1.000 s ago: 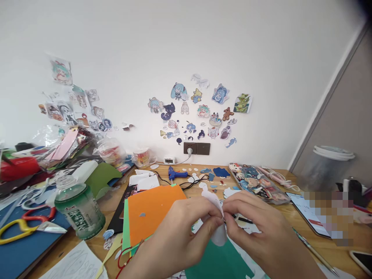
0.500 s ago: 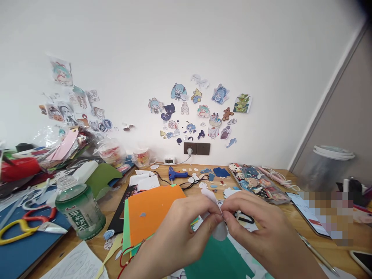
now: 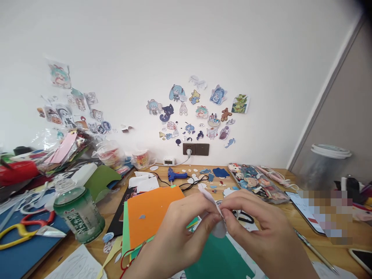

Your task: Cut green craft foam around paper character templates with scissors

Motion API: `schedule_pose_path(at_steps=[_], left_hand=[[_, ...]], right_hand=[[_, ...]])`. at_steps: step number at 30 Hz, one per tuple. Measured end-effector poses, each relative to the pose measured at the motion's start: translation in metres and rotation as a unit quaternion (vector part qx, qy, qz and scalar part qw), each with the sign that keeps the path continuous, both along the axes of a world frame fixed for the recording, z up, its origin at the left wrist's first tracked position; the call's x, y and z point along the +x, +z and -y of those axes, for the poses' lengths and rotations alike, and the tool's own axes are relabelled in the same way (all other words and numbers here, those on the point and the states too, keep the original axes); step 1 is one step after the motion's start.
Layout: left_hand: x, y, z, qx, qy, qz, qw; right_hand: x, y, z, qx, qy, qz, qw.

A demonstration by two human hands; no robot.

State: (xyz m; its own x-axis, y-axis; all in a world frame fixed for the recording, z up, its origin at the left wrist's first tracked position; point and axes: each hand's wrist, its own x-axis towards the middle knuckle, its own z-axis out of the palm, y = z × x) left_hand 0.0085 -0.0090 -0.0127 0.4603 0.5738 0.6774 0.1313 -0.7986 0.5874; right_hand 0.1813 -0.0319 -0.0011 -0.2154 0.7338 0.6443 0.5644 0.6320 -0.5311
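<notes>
A small white paper piece (image 3: pixel 220 231) is pinched between both hands, above a dark green sheet (image 3: pixel 221 257). My left hand (image 3: pixel 186 228) grips its left side with thumb and forefinger. Fingertips of my right hand (image 3: pixel 255 224) press on it from the right, almost touching the left ones. Part of the paper stands up above the fingers, and the rest hangs below them. Left of the hands, an orange sheet (image 3: pixel 151 209) lies on a green one. Behind the hands are a blue glue gun (image 3: pixel 178 176) and scattered paper scraps.
A green-labelled bottle (image 3: pixel 80 215) and yellow- and red-handled scissors (image 3: pixel 21 234) stand or lie at the left. On the right are a phone (image 3: pixel 305 211), a pen (image 3: pixel 315 250) and a bag of stickers (image 3: pixel 255 180). Paper cutouts cover parts of the wall (image 3: pixel 261 46).
The held paper has turned slightly between my fingers, its upper part looking narrower. Both hands keep their pinch, and the camera view has shifted a little.
</notes>
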Motion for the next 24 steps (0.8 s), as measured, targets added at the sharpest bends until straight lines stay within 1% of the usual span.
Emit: schedule_pose_path(at_steps=[8,15,21,24], left_hand=[[-0.0004,-0.0012,-0.0004,0.015,-0.009,0.035,0.999],[0.0006,-0.0021,0.0000,0.029,0.012,0.031,0.999],[0.0016,0.0013,-0.0001,0.016,-0.009,0.010,1.000],[0.0007,0.0033,0.0005,0.023,-0.012,0.012,1.000]], right_hand=[[-0.0034,0.0057,0.0029,0.025,0.020,-0.033,0.999],[-0.0033,0.0034,0.0032,0.062,0.002,-0.009,0.998],[-0.0007,0.0007,0.0028,0.042,0.005,0.006,0.999],[0.0015,0.0014,0.0026,0.030,0.015,0.011,0.999]])
